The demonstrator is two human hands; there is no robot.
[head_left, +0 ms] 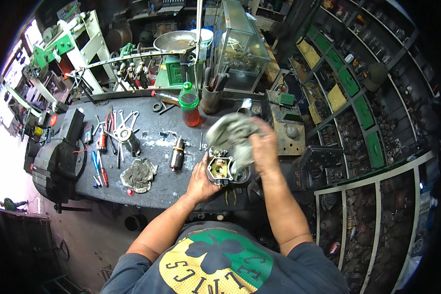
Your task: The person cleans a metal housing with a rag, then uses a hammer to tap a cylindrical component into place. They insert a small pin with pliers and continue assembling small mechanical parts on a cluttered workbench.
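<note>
My left hand (201, 183) grips the left side of a metal motor housing (219, 169) with a six-sided rim, its brassy inside facing up. Its base rests at the front part of the dark workbench. A crumpled grey rag (235, 137) hangs from my right hand (263, 152), whose fingers are closed on it. The rag is slightly blurred and partly covers the right rim of the housing and a round glassy dish (242, 175) beside it. Left of my left hand stands a cylindrical metal armature (177, 154).
A second rag (139, 175), screwdrivers (103, 174) and a metal cup of wrenches (127, 139) lie to the left, near a large bench vise (59, 157). Behind are a bottle of red liquid (189, 110) and a tool-filled can (211, 98). Pliers (230, 196) lie at the front edge.
</note>
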